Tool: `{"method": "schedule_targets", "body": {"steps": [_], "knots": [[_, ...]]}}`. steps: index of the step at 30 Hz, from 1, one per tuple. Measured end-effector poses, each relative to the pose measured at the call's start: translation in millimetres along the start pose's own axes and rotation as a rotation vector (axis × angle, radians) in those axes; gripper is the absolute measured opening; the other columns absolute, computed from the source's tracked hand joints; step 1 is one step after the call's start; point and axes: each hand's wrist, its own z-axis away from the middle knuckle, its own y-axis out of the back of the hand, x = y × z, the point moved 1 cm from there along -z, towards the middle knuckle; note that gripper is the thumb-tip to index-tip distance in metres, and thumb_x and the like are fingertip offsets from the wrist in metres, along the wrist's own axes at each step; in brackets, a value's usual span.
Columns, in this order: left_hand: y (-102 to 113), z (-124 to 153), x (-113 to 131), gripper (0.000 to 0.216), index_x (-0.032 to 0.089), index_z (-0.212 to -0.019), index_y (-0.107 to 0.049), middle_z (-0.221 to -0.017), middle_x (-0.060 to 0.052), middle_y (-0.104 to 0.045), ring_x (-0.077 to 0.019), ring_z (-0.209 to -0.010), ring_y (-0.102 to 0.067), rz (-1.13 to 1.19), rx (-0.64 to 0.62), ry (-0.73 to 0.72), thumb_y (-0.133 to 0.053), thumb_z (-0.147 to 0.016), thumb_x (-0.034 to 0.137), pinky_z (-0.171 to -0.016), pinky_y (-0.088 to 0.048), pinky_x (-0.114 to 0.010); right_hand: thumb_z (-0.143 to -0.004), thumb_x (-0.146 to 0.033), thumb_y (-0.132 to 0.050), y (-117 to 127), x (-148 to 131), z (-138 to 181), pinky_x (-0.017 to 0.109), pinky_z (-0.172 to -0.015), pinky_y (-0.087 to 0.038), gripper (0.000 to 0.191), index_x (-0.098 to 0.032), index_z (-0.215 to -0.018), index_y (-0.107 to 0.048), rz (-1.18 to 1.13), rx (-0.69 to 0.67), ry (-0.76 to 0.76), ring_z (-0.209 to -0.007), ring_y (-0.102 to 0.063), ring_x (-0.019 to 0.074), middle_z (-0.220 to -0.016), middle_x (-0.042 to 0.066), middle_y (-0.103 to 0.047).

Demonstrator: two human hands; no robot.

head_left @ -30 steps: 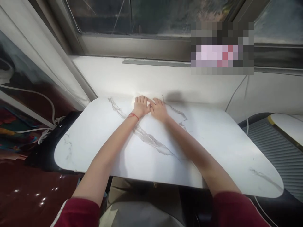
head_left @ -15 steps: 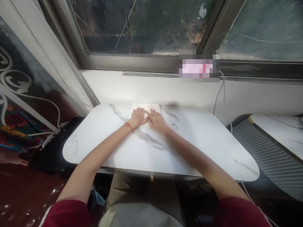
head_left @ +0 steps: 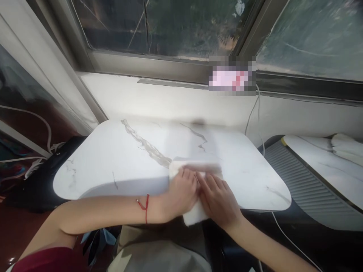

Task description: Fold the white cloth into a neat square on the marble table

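A folded white cloth (head_left: 195,219) lies at the front edge of the white marbled tabletop (head_left: 107,151), with its near corner hanging over the edge. My left hand (head_left: 183,190) grips and presses it from the left, fingers curled a little and slightly blurred. From the other side my right hand (head_left: 219,196) bears down on the same cloth, its fingers stretched over it. The two hands touch or nearly touch. A red string bracelet (head_left: 146,206) circles my left wrist.
Behind the tabletop stand a white wall (head_left: 127,92) and a window frame (head_left: 159,68). A white cable (head_left: 251,111) runs down at the right. Farther right is another marbled top (head_left: 314,160) with a ribbed grey side (head_left: 292,181). A pale curtain (head_left: 48,60) hangs at the left.
Both hands have drawn the cloth from the tabletop's back edge toward me and slightly right, to its front edge. My left elbow has bent outward. The camera view has shifted a little.
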Motion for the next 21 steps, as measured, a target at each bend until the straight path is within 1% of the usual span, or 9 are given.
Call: {"method": "schedule_targets", "body": {"steps": [2,4,6,8,10,13,17,21], "knots": [[-2.9,0.5,16.3,0.040,0.011,-0.122,-0.071,-0.110,-0.018,-0.073,-0.0324,-0.099,-0.063,-0.006,0.002,-0.031,-0.049,-0.096,0.031,-0.095,-0.047,-0.049,-0.094,-0.022,-0.041,4.0,2.0,16.0,0.049,-0.076,-0.054,0.073,-0.027,-0.165,-0.024,0.034,0.007,-0.031,-0.108,-0.062,0.0378,-0.121,0.020,-0.066],[-10.3,-3.7,24.5,0.044,0.008,-0.128,-0.068,-0.125,-0.021,-0.069,-0.0357,-0.117,-0.061,-0.049,0.020,-0.001,-0.049,-0.095,0.031,-0.102,-0.045,-0.051,-0.095,-0.023,-0.040,4.4,7.3,21.7,0.051,-0.077,-0.054,0.076,-0.029,-0.166,-0.016,0.048,0.003,-0.060,-0.110,-0.061,0.0385,-0.127,0.021,-0.062],[-18.8,-12.0,26.8,0.049,0.006,-0.134,-0.064,-0.137,-0.022,-0.063,-0.0378,-0.130,-0.056,-0.068,0.038,0.040,-0.048,-0.096,0.032,-0.107,-0.043,-0.053,-0.096,-0.024,-0.040,2.0,15.0,19.8,0.054,-0.084,-0.054,0.073,-0.030,-0.166,-0.019,0.043,-0.013,-0.097,-0.116,-0.059,0.0392,-0.136,0.022,-0.057],[-25.5,-22.8,25.0,0.051,0.005,-0.137,-0.062,-0.144,-0.023,-0.059,-0.0382,-0.137,-0.052,-0.035,0.039,0.054,-0.047,-0.097,0.032,-0.110,-0.042,-0.053,-0.097,-0.026,-0.040,-2.5,24.2,14.0,0.057,-0.092,-0.053,0.067,-0.029,-0.163,-0.028,0.038,-0.022,-0.134,-0.128,-0.053,0.0413,-0.147,0.022,-0.049],[-29.1,-34.9,20.2,0.052,0.001,-0.138,-0.059,-0.146,-0.026,-0.056,-0.0385,-0.139,-0.051,0.018,0.029,0.063,-0.046,-0.097,0.031,-0.111,-0.042,-0.052,-0.099,-0.027,-0.040,-9.4,34.2,6.9,0.059,-0.097,-0.051,0.061,-0.025,-0.159,-0.038,0.037,-0.020,-0.149,-0.141,-0.043,0.0435,-0.156,0.023,-0.040],[-31.7,-54.4,8.8,0.055,-0.005,-0.139,-0.054,-0.149,-0.032,-0.050,-0.0406,-0.141,-0.048,0.052,0.000,0.084,-0.044,-0.098,0.029,-0.112,-0.042,-0.052,-0.101,-0.027,-0.037,-22.8,49.7,-5.3,0.057,-0.100,-0.050,0.055,-0.019,-0.155,-0.046,0.028,-0.017,-0.143,-0.148,-0.035,0.0440,-0.161,0.025,-0.032],[-39.2,-85.0,-11.1,0.057,-0.006,-0.138,-0.052,-0.149,-0.036,-0.046,-0.0436,-0.141,-0.047,0.096,-0.038,0.088,-0.045,-0.095,0.031,-0.110,-0.041,-0.054,-0.102,-0.028,-0.035,-41.5,72.5,-29.5,0.056,-0.103,-0.049,0.056,-0.022,-0.157,-0.043,0.061,-0.052,-0.184,-0.148,-0.036,0.0429,-0.162,0.024,-0.033],[-55.2,-120.7,-35.6,0.056,-0.006,-0.139,-0.050,-0.151,-0.036,-0.044,-0.0437,-0.142,-0.045,0.143,-0.057,0.151,-0.044,-0.095,0.029,-0.111,-0.039,-0.054,-0.101,-0.032,-0.039,-61.5,102.6,-67.8,0.059,-0.105,-0.046,0.058,-0.022,-0.158,-0.042,0.143,-0.124,-0.220,-0.145,-0.039,0.0451,-0.161,0.024,-0.037]]}}
